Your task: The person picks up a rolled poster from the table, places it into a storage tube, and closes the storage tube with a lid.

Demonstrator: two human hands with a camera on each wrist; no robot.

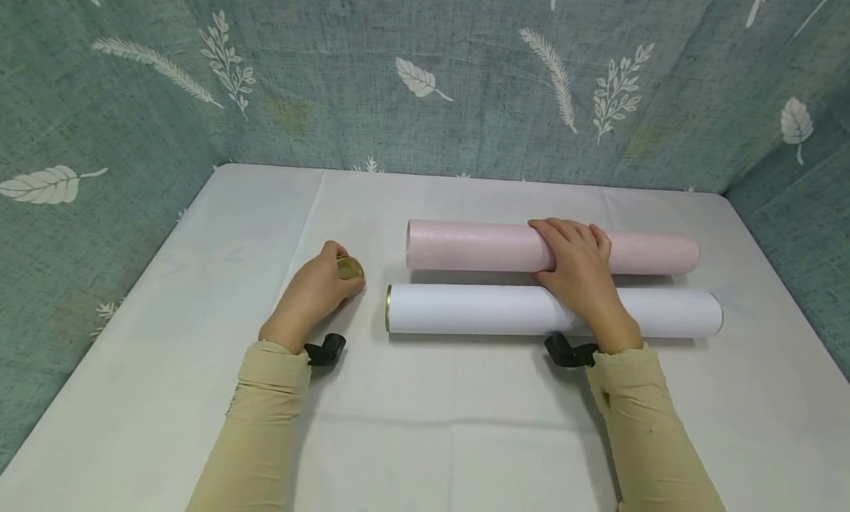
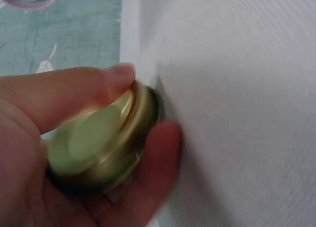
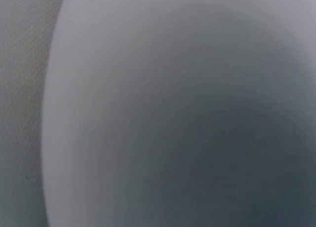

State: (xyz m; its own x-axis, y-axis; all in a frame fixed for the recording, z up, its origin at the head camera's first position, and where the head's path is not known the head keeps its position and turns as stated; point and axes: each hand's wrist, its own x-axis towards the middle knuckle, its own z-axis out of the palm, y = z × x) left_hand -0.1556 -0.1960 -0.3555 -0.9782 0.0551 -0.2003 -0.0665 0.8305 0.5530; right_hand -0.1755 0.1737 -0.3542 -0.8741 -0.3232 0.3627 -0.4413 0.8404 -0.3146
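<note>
A round gold metal cap [image 1: 350, 268] is gripped between the thumb and fingers of my left hand [image 1: 308, 294], low over the table left of two tubes. In the left wrist view the gold cap [image 2: 98, 138] is blurred, with a stepped rim. My right hand [image 1: 581, 268] grips the pink tube [image 1: 471, 246] around its middle, thumb on the near side and fingers over the top. Nearer to me lies a white tube [image 1: 465, 310], under my right wrist, with a gold rim at its left end. The white tube [image 3: 148, 89] fills most of the right wrist view, out of focus.
A white cloth [image 1: 398, 438] covers the table. Green curtains [image 1: 372, 84] with white leaf prints hang behind and at both sides. Black wrist cameras [image 1: 325, 350] sit beside both cuffs.
</note>
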